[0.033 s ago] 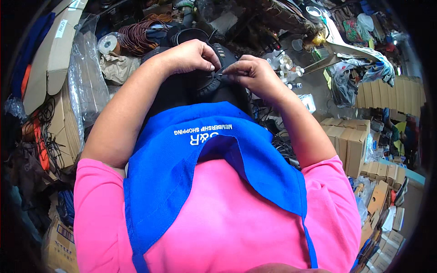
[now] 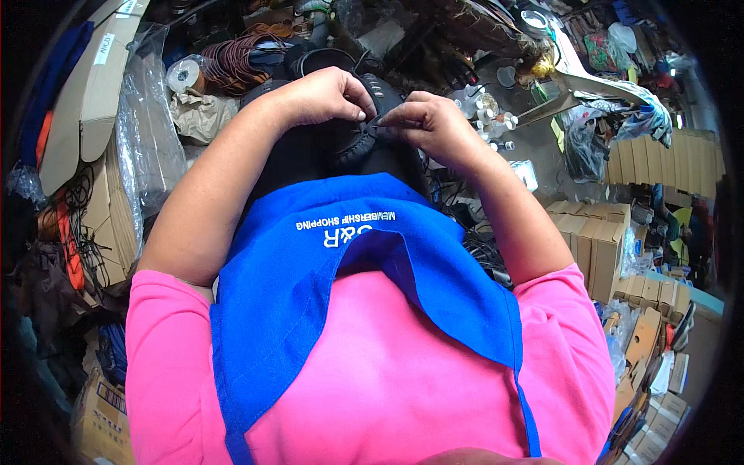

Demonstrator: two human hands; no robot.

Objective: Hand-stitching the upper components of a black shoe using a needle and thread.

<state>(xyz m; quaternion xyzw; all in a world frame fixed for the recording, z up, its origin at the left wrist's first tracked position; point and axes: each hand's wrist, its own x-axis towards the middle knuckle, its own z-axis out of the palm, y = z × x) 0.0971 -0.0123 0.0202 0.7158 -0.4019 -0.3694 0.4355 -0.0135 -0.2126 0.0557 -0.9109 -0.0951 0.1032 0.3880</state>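
A black shoe (image 2: pixel 358 147) with a ridged, stitched-looking edge rests on my dark-clothed lap, just beyond the blue apron (image 2: pixel 287 256). My left hand (image 2: pixel 329 97) curls over it from the left, thumb and fingers drawn together against the shoe; whatever they pinch is hidden. From the other side comes my right hand (image 2: pixel 426 124), its thumb and forefinger closed in a pinch. A small, thin sliver shows at those fingertips, too small to name. The two sets of fingertips almost meet above the shoe's edge.
Beyond my lap lie a coil of brown cord (image 2: pixel 240 62) and a spool (image 2: pixel 184 76). Tall cardboard sheets (image 2: pixel 97 93) and clear plastic (image 2: pixel 143 132) stand at left. Small white bottles (image 2: pixel 496 124), stacked cardboard boxes (image 2: pixel 593 240) and a plastic bag (image 2: pixel 585 147) crowd the right.
The right fingertips have shifted very slightly, and the bright glint on the thin sliver has dimmed. Otherwise both hands and the shoe hold the same place.
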